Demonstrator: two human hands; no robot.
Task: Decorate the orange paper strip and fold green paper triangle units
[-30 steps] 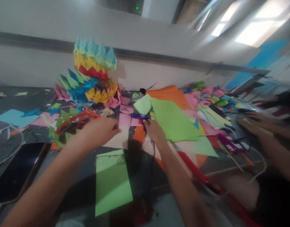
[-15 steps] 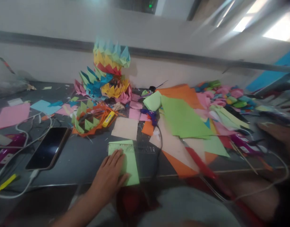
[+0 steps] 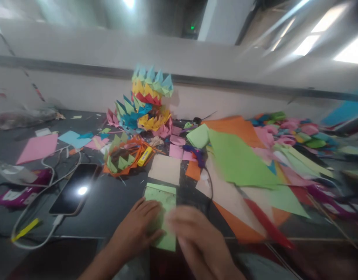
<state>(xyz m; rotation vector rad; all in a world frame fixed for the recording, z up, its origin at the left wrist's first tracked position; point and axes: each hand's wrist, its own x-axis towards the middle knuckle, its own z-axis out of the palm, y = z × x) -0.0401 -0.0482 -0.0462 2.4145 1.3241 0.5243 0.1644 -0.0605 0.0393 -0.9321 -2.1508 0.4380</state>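
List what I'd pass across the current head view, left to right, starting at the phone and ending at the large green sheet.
Phone, green-and-orange paper ring, beige paper square, purple tool, large green sheet.

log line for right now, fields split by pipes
left hand: on light green sheet | right hand: over its right edge, blurred | phone: left, cable attached

pale green paper [image 3: 168, 198], plain pink sheet [image 3: 38, 148]

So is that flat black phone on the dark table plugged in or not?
Plugged in: the small white plug of the thin white cable meets the near end of the black phone.
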